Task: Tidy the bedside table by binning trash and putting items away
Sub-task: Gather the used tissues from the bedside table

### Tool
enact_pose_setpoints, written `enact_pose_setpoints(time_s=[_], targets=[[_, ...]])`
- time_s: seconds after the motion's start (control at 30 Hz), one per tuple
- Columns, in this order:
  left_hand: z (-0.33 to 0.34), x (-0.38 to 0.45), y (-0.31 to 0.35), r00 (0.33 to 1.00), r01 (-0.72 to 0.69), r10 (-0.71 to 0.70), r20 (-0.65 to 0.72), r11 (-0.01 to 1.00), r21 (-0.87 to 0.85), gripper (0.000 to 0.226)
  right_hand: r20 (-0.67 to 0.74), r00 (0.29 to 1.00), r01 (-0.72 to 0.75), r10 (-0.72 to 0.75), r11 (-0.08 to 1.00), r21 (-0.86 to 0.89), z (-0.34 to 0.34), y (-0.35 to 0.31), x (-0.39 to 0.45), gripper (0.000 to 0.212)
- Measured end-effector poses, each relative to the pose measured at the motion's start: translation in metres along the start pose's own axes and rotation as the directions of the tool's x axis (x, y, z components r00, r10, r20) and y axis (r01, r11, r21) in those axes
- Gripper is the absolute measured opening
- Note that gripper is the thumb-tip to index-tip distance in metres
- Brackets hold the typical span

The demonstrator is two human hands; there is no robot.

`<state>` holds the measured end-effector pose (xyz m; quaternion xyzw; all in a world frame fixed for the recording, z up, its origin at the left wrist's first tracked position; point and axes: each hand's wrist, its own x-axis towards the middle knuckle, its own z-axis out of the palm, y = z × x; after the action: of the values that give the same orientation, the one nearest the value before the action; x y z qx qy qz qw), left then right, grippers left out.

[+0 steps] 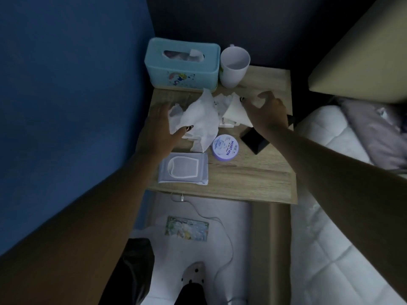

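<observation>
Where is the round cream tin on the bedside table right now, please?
The cream tin sits mid-table, between the wipes pack and the black phone.
</observation>
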<state>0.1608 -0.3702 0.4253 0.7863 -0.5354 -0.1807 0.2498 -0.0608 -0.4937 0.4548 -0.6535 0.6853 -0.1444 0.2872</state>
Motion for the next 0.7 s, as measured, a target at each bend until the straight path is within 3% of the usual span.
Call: enact_pose_setpoints(time_s=[0.2,0.37,0.57,0.7], targets=[[-0.001,-0.02,0.003,1.0,-0.027,0.027,-0.012,1.0,-0.004,0.07,0.011,0.998,0.063,-0.062,0.997,-0.054,-0.01,0.016,-0.024,0.061],[-0.005,-0.053,0.004,0.999,-0.034,0.034,0.018,0.999,0.019,0.074,0.03,0.997,0.067,-0.067,0.998,0.014,-0.017,0.042,-0.058,0.06],[-0.007,-0.132,0.024,0.999,-0.045,0.048,-0.022,0.99,0.136,0.072,0.069,0.996,0.05,-0.052,0.998,0.03,-0.031,0.071,-0.132,0.062],[0.008,-0.191,0.029,0.996,-0.089,0.087,0.022,0.979,0.185,0.064,0.096,0.983,0.164,-0.159,0.985,-0.053,-0.023,0.099,-0.186,0.055]])
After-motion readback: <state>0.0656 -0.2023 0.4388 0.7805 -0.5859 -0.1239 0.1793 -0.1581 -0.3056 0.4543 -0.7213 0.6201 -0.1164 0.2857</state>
